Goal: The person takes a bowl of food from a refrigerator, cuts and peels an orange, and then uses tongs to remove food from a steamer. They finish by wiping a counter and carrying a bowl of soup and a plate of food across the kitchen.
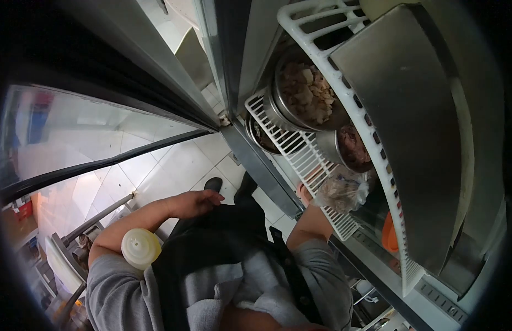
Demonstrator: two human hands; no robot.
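My left hand (196,204) is in front of my body, fingers stretched out, with nothing in it. In the crook of that arm a pale yellow squeeze bottle (141,248) with a white lid rests against my side. My right forearm (312,225) reaches into an upright fridge, and the hand is hidden at the wire shelf (336,220). Close by, a knotted clear plastic bag (342,193) with brownish contents lies on that shelf. Behind it are a metal bowl of raw meat (353,148) and a larger bowl of pale chopped pieces (308,91).
An upper white rack (371,129) carries a large metal container (402,110). Lower down are another round metal pan (261,135) and an orange item (389,233). The glass fridge door (96,132) stands open at my left, above a white tiled floor (184,163).
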